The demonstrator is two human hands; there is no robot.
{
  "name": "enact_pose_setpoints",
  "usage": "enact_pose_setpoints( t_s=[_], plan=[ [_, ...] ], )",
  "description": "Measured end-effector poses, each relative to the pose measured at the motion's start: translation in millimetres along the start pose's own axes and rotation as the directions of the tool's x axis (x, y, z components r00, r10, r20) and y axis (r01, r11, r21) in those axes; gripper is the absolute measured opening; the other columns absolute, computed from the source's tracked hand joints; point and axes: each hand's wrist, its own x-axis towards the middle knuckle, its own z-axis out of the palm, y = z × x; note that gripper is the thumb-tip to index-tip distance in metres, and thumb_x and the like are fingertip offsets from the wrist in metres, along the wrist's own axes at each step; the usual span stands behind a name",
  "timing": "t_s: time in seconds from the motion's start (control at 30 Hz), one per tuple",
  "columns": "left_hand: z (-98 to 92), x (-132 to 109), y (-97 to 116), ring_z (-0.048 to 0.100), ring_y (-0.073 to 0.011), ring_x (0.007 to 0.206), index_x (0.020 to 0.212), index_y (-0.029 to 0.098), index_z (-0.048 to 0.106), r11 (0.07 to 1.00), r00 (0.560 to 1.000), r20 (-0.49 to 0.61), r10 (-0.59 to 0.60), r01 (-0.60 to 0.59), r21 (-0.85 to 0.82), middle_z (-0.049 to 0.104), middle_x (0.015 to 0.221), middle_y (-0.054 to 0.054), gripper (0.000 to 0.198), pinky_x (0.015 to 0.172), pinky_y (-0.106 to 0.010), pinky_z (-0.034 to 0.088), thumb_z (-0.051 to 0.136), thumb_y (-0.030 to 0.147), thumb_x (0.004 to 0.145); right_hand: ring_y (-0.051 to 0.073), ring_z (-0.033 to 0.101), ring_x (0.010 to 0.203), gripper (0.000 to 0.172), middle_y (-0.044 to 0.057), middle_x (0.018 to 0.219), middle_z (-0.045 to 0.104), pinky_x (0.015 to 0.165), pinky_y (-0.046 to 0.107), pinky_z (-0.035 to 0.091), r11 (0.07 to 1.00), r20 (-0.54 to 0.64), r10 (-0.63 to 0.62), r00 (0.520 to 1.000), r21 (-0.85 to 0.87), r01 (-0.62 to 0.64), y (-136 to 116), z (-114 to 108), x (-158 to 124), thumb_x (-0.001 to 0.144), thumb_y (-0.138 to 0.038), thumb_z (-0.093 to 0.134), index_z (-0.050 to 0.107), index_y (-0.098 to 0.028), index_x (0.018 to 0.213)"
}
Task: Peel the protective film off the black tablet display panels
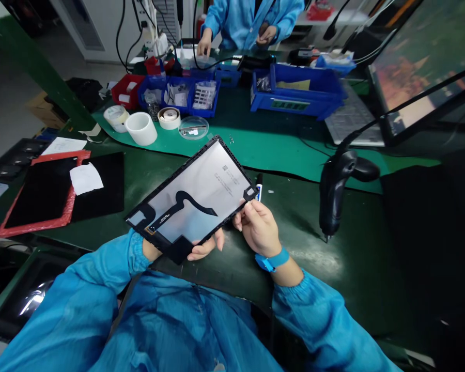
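I hold a flat tablet screen panel (201,191) tilted above the dark green bench; its silvery back faces me, with a black flex cable across it and a black frame. My left hand (203,249) supports it from beneath at the near edge, fingers curled under the panel. My right hand (258,227) pinches the panel's right corner with closed fingers. A blue-capped marker (259,187) lies on the bench just beyond that corner.
A hanging black electric screwdriver (333,191) is to the right. Tape rolls (141,127), a clear dish (193,127) and blue parts bins (298,93) sit on the green mat behind. Black sheets on a red tray (42,194) lie left. A monitor (422,67) stands right. Another person (251,23) works opposite.
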Motion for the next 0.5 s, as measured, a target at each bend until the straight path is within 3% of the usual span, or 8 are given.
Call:
enact_pose_setpoints(
  t_s=[0.17,0.37,0.5],
  plan=[
    [7.5,0.1,3.6,0.058,-0.0185,0.051,0.112,0.016,0.068,1.000,0.999,-0.053,0.010,-0.009,0.021,0.062,0.063,-0.001,0.047,0.051,-0.028,0.044,0.080,0.043,0.076,0.009,0.053,0.047,0.045,-0.003,0.055,0.063,0.044,0.019,0.041,1.000,0.006,0.000,1.000,0.013,0.000,-0.8,0.9,-0.1,0.081,-0.060,0.084,0.064,-0.021,0.076],
    [-1.8,4.5,-4.5,0.057,-0.0209,0.046,0.109,0.016,0.070,1.000,1.000,-0.020,0.017,-0.017,0.000,0.059,0.059,-0.002,0.054,0.048,-0.032,0.048,0.075,0.059,0.076,0.009,0.053,0.047,0.044,-0.003,0.055,0.063,0.044,0.020,0.042,1.000,-0.006,0.016,1.000,0.014,-0.016,1.0,0.0,0.3,0.080,-0.061,0.084,0.067,-0.021,0.078],
    [1.5,2.4,-3.3,0.058,-0.0185,0.049,0.111,0.017,0.069,0.999,0.998,-0.048,0.028,-0.027,0.017,0.060,0.062,-0.001,0.052,0.051,-0.029,0.048,0.084,0.052,0.075,0.010,0.054,0.048,0.044,-0.003,0.055,0.063,0.045,0.020,0.042,1.000,-0.006,0.013,1.000,0.025,-0.013,1.2,-0.6,-0.4,0.079,-0.062,0.085,0.069,-0.021,0.080]
  ],
)
